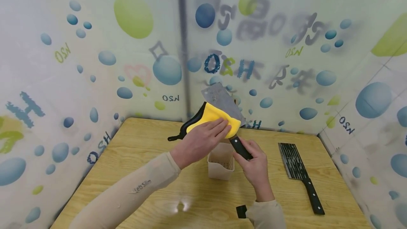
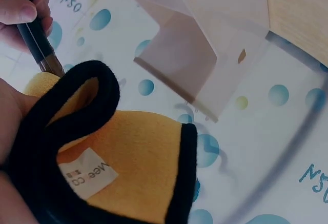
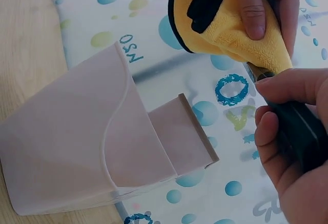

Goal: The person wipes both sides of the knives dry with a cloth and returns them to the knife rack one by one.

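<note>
A cleaver [image 1: 219,94] with a grey, square-ended blade is raised above the table, tilted up to the left. My right hand [image 1: 254,165] grips its black riveted handle. My left hand [image 1: 201,139] holds a yellow cloth [image 1: 208,112] with black edging folded over the blade, its fingers lying along the top side. In the right wrist view the left thumb [image 3: 251,14] presses the cloth from the other side. Cloth and fingers hide the lower blade near the handle. A white label [image 2: 89,172] shows on the cloth in the left wrist view.
Below the raised cleaver, a pale plastic holder [image 1: 219,170] with a cut-away front stands on the wooden table [image 1: 152,151]. A second cleaver [image 1: 292,162], dark-streaked with a black handle, lies at the right. Patterned sheets [image 1: 133,63] hang behind and beside the table.
</note>
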Tool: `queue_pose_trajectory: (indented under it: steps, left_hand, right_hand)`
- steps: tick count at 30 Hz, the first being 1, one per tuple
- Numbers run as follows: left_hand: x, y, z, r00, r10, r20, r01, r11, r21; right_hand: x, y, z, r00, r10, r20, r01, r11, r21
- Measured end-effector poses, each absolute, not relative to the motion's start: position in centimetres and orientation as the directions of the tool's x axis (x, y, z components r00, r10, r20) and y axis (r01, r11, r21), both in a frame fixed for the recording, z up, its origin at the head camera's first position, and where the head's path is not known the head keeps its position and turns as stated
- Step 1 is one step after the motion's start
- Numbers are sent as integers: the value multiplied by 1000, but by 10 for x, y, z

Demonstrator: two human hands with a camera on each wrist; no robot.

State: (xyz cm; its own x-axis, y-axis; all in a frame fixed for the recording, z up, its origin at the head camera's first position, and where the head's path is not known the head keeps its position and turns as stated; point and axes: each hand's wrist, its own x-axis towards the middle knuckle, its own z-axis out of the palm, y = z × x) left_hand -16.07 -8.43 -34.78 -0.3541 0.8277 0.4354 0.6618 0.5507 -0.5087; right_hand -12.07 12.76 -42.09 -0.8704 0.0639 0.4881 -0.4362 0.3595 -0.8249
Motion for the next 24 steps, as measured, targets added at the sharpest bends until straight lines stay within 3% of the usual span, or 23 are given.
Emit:
queue_pose_trajectory:
  steps: [11,24]
  left_hand:
    - [-153,-76,-349,-333,859,389,656,508,-559]
    - [-156,-73,-346,-378,834,402,647,549,-530]
  right_hand:
    - [-121,127,-422,-854,53,518,-464,376,-802]
    - [-120,125,-422,-852,62,519,-455,400,-795]
